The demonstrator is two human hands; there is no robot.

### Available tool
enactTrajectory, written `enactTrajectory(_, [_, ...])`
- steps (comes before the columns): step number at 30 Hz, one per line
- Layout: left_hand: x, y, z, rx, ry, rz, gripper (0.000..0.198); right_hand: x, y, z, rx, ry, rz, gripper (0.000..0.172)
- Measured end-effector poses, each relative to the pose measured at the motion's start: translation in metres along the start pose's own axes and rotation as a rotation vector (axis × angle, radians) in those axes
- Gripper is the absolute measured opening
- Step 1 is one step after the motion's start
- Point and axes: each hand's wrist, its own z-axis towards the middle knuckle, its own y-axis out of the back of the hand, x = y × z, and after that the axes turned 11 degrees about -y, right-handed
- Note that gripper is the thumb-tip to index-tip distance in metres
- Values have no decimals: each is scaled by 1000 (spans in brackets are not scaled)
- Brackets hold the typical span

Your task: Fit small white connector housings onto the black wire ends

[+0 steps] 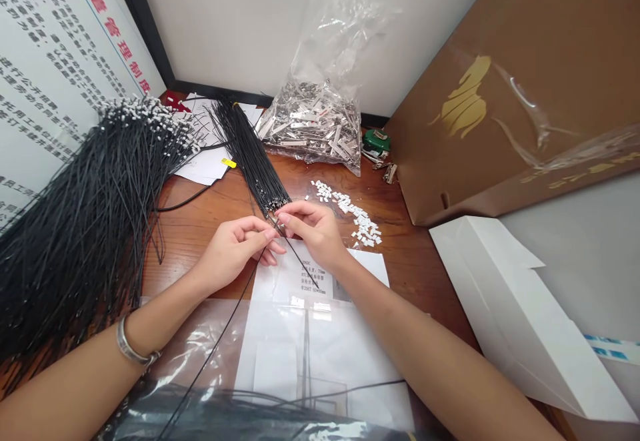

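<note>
- Left hand (235, 249): fingertips pinched on a thin black wire (227, 324) that trails down toward the person.
- Right hand (313, 227): fingertips pressed together at the wire's upper end, just beside the left; whether they hold a small part cannot be told.
- Bundle of black wires (253, 154): tips touching the hands.
- White connector pieces (357, 217): scattered near the right hand on the wooden table (200, 217).
- Handling judgement: a short grip near the wire tip should keep it steady.

My hands (280, 234) meet mid-table (210, 207), pinching one wire (220, 334). Wire bundle (253, 154) just behind my fingers. Big wire heap (85, 221) at left. Connector pile (355, 217) right of hands, bag of parts (315, 124) behind it, cardboard box (505, 94) far right.
</note>
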Motion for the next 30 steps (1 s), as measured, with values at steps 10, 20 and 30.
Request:
enactTrajectory(10, [-1, -4, 0, -73, -47, 22, 26, 0, -3, -3, 29, 41, -66, 20])
enactTrajectory(20, [1, -1, -2, -64, -51, 6, 26, -1, -5, -4, 17, 114, -170, 14])
enactTrajectory(30, [3, -2, 0, -142, -81, 57, 20, 1, -4, -2, -10, -14, -39, 16])
